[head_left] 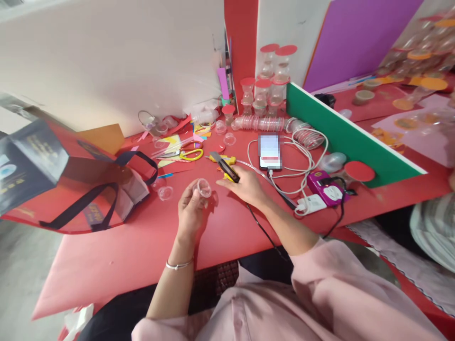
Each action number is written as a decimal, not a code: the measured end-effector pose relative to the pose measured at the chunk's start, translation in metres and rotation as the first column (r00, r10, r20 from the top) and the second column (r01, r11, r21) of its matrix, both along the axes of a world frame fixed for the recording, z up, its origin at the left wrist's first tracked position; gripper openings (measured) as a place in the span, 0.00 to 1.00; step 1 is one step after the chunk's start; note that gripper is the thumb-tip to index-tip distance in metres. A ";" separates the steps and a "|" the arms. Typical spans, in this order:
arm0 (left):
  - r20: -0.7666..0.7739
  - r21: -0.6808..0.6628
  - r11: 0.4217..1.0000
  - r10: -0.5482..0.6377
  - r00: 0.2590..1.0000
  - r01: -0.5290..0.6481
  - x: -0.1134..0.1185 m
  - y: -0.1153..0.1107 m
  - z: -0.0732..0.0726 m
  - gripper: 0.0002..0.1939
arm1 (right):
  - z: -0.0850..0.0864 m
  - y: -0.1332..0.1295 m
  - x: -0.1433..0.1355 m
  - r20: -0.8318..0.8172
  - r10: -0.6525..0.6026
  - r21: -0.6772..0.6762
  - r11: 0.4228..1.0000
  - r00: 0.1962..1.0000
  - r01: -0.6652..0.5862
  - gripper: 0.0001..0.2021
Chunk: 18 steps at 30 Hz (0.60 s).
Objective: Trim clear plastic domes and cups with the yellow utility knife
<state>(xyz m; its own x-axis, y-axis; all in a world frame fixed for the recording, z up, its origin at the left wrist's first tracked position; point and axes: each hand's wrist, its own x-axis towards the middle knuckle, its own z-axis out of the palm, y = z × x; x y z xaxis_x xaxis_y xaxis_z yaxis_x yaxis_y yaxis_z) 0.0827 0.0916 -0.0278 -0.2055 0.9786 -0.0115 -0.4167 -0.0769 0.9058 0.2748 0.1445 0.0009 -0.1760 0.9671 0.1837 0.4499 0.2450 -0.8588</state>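
Observation:
My left hand [191,206] is closed around a small clear plastic cup [204,188], its round rim tilted up towards me. Close by on the right, my right hand [247,186] grips a utility knife [228,169] with a black and yellow handle; its wide grey blade points away to the upper left. Just behind the blade, a yellow tool [227,160], possibly a glue gun, rests on the red table. Another clear cup [165,192] lies left of my left hand. Scissors [192,152] with yellow handles lie further back.
A large red and black bag [71,175] stands at the left. Behind are stacked clear cups with red discs [263,85]. On the right are a phone [270,150], white cables [309,163], a purple power socket [327,189] and a green divider [348,132]. Another person's sleeve [435,232] shows at far right.

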 end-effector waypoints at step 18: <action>0.009 0.079 0.997 -0.012 1.000 0.011 -0.013 0.000 0.003 0.23 | -0.013 -0.036 0.029 0.445 0.067 0.289 0.933 0.893 -0.214 0.21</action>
<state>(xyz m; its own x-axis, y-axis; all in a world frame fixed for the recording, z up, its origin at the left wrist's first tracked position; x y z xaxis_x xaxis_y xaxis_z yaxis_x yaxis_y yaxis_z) 0.0692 0.0920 -0.0247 -0.1946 0.9788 0.0644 -0.4265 -0.1436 0.8930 0.3037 0.1088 -0.0121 -0.4367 0.8258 0.3568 0.6896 0.5620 -0.4568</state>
